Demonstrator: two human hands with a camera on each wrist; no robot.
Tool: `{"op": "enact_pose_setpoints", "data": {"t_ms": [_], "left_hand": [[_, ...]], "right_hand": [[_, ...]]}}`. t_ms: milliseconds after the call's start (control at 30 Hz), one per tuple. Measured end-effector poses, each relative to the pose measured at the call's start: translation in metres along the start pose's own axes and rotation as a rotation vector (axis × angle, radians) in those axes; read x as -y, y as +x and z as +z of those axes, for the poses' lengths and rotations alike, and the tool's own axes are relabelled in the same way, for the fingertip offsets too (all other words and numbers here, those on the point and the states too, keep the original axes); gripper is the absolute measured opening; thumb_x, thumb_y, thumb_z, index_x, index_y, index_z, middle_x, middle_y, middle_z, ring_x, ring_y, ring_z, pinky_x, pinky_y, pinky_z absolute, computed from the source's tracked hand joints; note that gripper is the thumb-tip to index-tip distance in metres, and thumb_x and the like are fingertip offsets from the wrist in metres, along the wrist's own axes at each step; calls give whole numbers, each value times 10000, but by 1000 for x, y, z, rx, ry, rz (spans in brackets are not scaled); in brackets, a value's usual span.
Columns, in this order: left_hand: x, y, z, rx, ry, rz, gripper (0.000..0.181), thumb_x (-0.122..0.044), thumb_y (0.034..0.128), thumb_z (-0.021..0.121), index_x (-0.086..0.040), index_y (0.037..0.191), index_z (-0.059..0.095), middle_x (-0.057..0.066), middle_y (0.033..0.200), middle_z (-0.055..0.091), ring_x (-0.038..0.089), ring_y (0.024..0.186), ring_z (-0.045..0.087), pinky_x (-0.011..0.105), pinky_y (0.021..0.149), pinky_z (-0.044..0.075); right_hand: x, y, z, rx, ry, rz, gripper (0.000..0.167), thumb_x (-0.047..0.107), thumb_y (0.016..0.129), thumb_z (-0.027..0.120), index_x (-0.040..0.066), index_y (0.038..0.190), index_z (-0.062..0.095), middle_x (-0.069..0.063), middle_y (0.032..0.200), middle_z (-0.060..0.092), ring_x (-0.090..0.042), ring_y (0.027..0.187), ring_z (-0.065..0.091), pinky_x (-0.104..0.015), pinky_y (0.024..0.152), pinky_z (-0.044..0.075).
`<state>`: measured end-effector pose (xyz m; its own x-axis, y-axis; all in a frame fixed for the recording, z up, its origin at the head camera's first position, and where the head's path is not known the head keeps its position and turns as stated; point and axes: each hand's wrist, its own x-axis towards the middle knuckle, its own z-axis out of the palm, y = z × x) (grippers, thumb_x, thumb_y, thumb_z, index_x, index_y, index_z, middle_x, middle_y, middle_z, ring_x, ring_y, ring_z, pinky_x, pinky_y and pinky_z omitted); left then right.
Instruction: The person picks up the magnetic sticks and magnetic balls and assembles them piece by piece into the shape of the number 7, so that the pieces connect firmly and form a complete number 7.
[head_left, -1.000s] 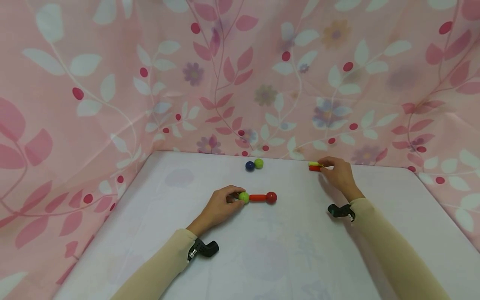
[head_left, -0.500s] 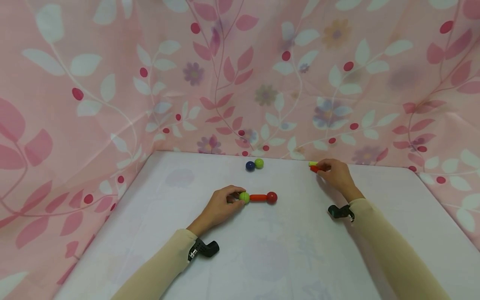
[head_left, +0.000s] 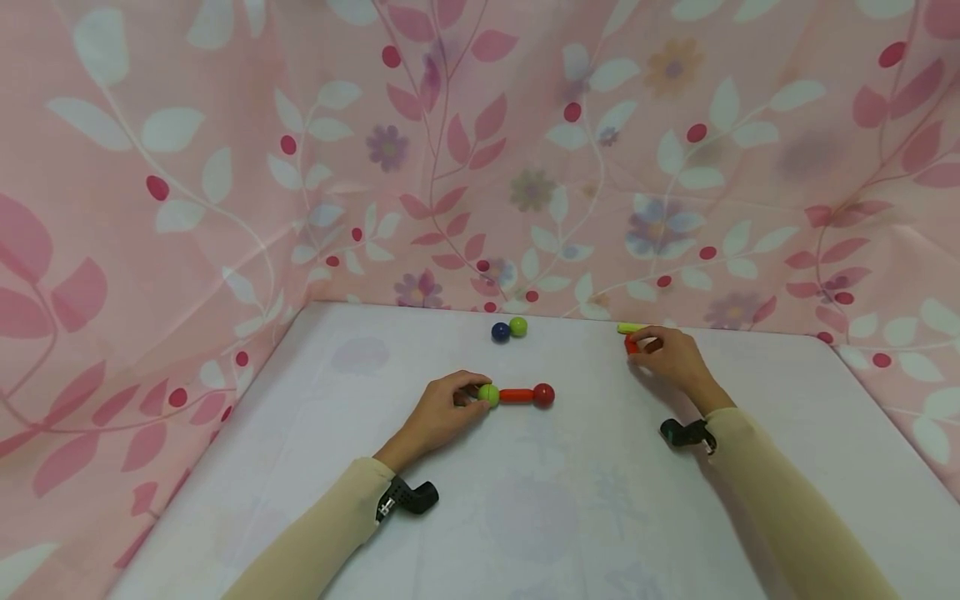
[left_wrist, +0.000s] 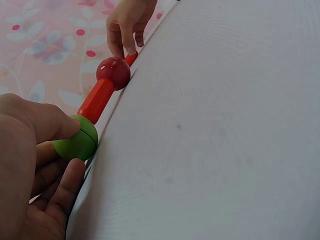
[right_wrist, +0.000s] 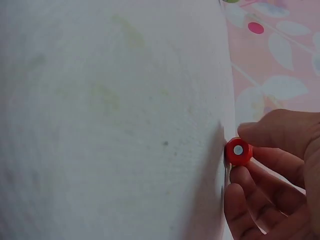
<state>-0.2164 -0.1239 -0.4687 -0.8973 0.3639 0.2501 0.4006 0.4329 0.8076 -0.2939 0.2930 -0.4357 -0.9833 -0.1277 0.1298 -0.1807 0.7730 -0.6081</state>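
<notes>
while a green ball [head_left: 489,395] joined to an orange-red rod [head_left: 516,396] is pinched by fingers of the left hand [head_left: 442,410], a faceted red stick [right_wrist: 239,152] is gripped by the right hand [head_left: 671,357] near a yellow-green stick [head_left: 629,328] at the white desk's far edge.

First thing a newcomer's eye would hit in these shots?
Probably the pink floral backdrop behind the white table. Next, mid-table, an orange-red rod joining a green ball, held by the left hand, to a dark red ball. Near the far edge, the right hand holds a red stick near a yellow-green stick.
</notes>
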Motion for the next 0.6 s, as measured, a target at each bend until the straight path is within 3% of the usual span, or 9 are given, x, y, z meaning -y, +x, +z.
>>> {"op": "enact_pose_setpoints", "data": {"t_ms": [267,600], "left_hand": [[-1,-1,-1,0,-1,-8,333,-83,945,754,-81,1275,713,3,1132,695,143,940,649,323,845,546],[-2,-1,-1,4,-11,-5,334,-85,945,748,-72,1277,712,9,1133,698,149,945,650,328,842,545]], "right_hand": [[-3,1,0,41,15,-29,473,113,904,772,-48,1326,632,-217,1038,717,-424,1022,637,-512,878,474],[-3,5,0,103,-4,-37,527,113,908,781,-46,1376,597,-247,1114,676,-419,1049,620,-544,903,488]]}}
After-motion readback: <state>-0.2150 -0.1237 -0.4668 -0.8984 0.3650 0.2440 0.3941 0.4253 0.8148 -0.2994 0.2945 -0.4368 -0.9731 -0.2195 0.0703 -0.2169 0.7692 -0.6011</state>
